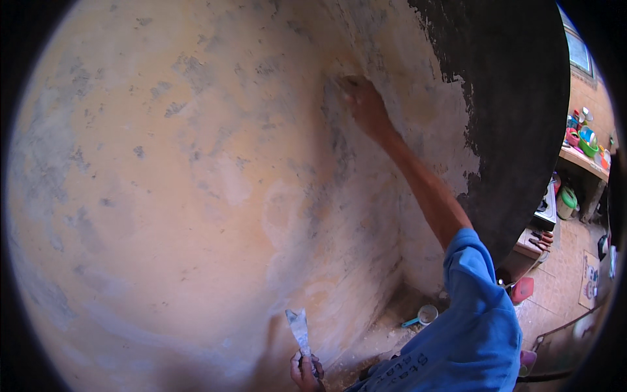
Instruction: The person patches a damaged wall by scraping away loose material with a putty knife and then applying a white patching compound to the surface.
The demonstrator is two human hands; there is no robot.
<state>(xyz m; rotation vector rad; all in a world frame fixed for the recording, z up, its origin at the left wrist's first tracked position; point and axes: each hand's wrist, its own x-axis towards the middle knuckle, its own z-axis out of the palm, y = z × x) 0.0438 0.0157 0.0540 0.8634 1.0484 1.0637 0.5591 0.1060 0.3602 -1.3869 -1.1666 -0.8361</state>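
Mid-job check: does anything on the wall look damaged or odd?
Yes. The yellowish wall is blotched with grey patches, so its surface looks worn. Right of the right hand, a black surface meets the pale coating in a ragged, uneven edge.

Looks like home, with kitchen at far right. Counter [583, 161] there heaped with colourful plastic bowls [588, 147]; window [578, 52] higher up, tiled floor [563, 261] below. Green-lidded container [567, 200] near counter, mat [589, 279] on floor. White appliance [547, 208], possibly stove; too small at lens rim to be sure. Patchy yellow-grey wall [196, 144] fills foreground.
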